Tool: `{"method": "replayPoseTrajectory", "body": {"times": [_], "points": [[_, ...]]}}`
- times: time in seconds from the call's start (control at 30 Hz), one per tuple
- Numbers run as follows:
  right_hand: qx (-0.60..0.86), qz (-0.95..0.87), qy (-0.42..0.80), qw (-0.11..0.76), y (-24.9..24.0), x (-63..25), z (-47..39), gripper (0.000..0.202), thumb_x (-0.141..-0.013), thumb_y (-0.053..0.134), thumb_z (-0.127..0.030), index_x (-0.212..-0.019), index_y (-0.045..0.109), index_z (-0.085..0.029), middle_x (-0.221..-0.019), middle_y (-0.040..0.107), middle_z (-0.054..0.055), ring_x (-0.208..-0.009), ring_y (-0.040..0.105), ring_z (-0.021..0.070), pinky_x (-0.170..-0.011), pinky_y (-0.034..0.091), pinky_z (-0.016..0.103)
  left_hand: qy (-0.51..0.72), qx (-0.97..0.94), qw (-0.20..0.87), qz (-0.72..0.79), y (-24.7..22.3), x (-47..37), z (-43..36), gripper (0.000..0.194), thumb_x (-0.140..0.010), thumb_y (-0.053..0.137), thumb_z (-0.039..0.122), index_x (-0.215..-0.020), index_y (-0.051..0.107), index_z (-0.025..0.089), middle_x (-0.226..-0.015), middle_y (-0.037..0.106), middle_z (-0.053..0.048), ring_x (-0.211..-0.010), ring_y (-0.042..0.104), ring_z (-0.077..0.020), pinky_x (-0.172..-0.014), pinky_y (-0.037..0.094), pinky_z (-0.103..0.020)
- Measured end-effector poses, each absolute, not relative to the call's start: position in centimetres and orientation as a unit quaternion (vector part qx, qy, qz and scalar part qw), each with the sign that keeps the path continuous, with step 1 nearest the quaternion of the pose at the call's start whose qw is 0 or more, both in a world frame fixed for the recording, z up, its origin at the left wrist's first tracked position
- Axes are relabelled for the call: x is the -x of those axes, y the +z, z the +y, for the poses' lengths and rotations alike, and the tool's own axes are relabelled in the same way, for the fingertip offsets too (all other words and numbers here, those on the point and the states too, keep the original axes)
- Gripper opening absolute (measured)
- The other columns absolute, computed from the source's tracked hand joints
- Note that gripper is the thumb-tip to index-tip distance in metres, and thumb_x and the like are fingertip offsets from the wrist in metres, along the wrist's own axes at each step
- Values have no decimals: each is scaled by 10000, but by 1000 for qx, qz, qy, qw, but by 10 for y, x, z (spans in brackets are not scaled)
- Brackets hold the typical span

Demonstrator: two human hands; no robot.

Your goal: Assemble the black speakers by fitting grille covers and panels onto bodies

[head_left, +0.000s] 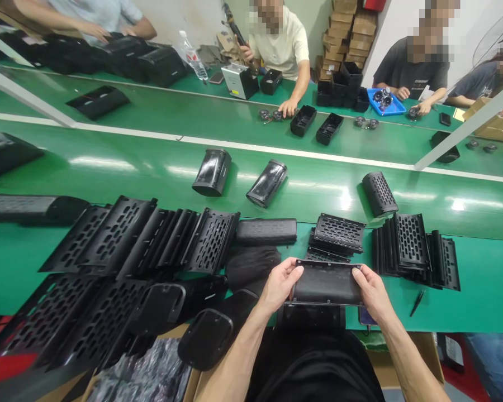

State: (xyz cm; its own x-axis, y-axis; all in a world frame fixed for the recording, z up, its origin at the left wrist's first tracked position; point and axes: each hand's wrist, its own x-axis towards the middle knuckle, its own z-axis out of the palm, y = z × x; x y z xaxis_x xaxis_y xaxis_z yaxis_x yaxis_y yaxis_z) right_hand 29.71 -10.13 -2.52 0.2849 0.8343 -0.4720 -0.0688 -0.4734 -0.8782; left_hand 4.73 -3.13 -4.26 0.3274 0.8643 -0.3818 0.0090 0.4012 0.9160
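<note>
My left hand [281, 282] grips the left end of a black curved speaker grille panel [327, 287], thumb on its upper face. At the opposite end my right hand [371, 286] holds the same panel. Small tabs line its long edges, and its face looks dark and without visible slots. Just beyond it lies a small stack of slotted grille panels [339, 233]. Under the near edge of the held panel is another black part [311, 318], partly covered. A crumpled black cloth [251, 267] lies left of my left hand.
Grille panels stand in rows at left [212, 241] and right [411, 241]. Black housings [212, 172] sit on the green conveyor [159, 173] behind. A black pen-like tool [417, 302] lies at right. Open cardboard boxes [419, 352] are below. Co-workers sit across the line.
</note>
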Motion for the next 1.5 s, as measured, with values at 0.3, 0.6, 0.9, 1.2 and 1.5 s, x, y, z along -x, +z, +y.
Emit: {"method": "replayPoseTrajectory", "body": {"times": [0.3,0.6,0.9,1.2,1.5], "points": [[694,-301,490,433,-24,-296,-97,543,-707,804,-711,-927,692,-227,-852,722,43,-800,632,234,-744,529,333,315,-439,688,485,-47,-48,-33,400,-836,726,509,-1059,684,179,-856,697,-18,-758,610,-164,-722,482,-266],[713,-324,448,431,-24,-296,-94,496,-751,764,-708,-845,673,-230,-792,669,25,-764,587,214,-709,494,310,320,-446,669,501,-46,-51,-32,366,-869,676,518,-1012,695,182,-873,694,-21,-790,607,-173,-753,484,-272],[717,-327,439,430,-23,-295,-93,514,-748,758,-720,-850,682,-222,-796,676,33,-768,595,219,-714,499,317,336,-425,686,486,-52,-52,-32,347,-882,692,511,-963,693,173,-841,662,-8,-767,566,-152,-723,454,-251],[708,-313,452,443,-21,-295,-94,521,-751,773,-701,-915,694,-213,-856,698,50,-837,608,231,-759,502,320,346,-388,706,482,-50,-52,-34,408,-847,734,549,-1004,704,173,-824,664,5,-718,573,-139,-686,464,-241],[691,-269,486,463,-19,-292,-93,503,-728,811,-672,-872,672,-211,-772,685,18,-690,588,184,-640,479,286,344,-222,781,472,-38,-58,-34,500,-721,841,579,-958,645,185,-659,593,61,-472,506,-79,-449,415,-194]]}}
